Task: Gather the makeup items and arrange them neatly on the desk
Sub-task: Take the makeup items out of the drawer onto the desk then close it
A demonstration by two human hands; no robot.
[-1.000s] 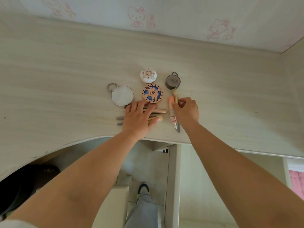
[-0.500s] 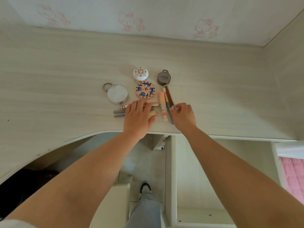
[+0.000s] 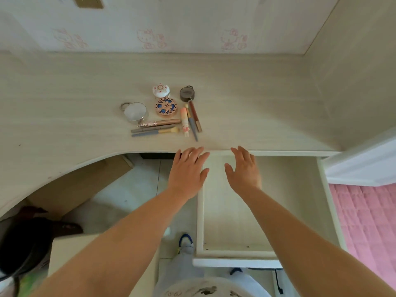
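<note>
Hovering off the desk (image 3: 257,99) front edge: left hand (image 3: 188,170) and right hand (image 3: 244,168), fingers spread, holding nothing. Makeup items lie grouped mid-desk: compacts (image 3: 166,106) behind, pencils (image 3: 156,127) and brushes (image 3: 192,123) in front. Drawer (image 3: 263,211) pulled out under right hand.

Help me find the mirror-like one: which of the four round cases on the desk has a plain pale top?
The silver round case with a ring, leftmost of the four. The others are floral white, blue-and-copper patterned and dark grey.
</note>
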